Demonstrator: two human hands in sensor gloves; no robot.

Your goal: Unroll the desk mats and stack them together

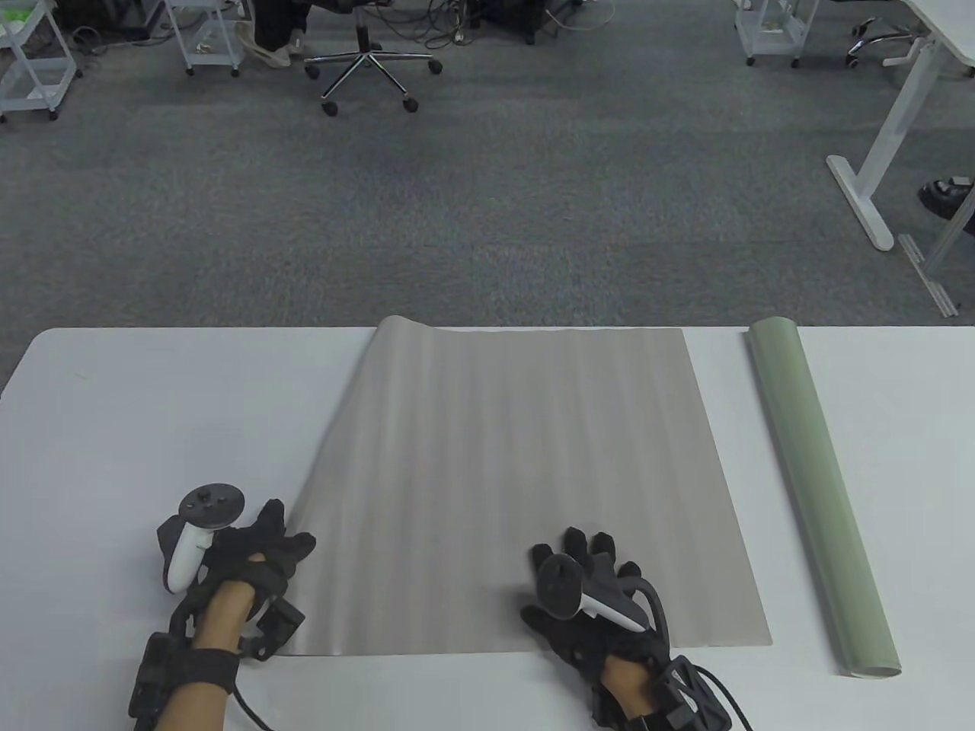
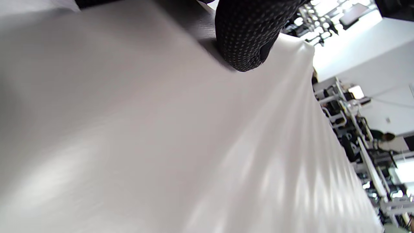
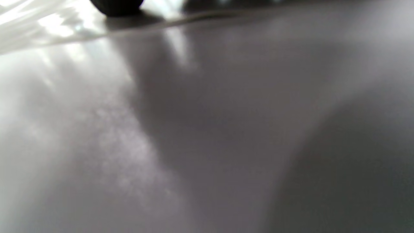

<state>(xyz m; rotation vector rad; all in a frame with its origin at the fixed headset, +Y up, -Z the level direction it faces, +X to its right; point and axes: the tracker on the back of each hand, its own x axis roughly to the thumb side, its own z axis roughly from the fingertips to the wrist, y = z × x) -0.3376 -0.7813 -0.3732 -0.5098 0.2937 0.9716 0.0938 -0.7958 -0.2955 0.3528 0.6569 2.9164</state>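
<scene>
A grey desk mat (image 1: 518, 480) lies unrolled in the middle of the white table (image 1: 152, 426), still wavy, its far left corner slightly lifted. My left hand (image 1: 266, 544) rests with its fingers on the mat's near left edge; a fingertip (image 2: 247, 38) presses the mat (image 2: 161, 145) in the left wrist view. My right hand (image 1: 590, 567) lies flat with fingers spread on the mat near its front edge; the right wrist view shows only blurred mat surface (image 3: 194, 129). A green mat (image 1: 819, 487) lies rolled up to the right, apart from both hands.
The table's far edge runs just behind the mats. Beyond it is grey carpet with an office chair (image 1: 369, 65), white carts (image 1: 30, 61) and a desk leg (image 1: 876, 167). Bare table shows left of the grey mat.
</scene>
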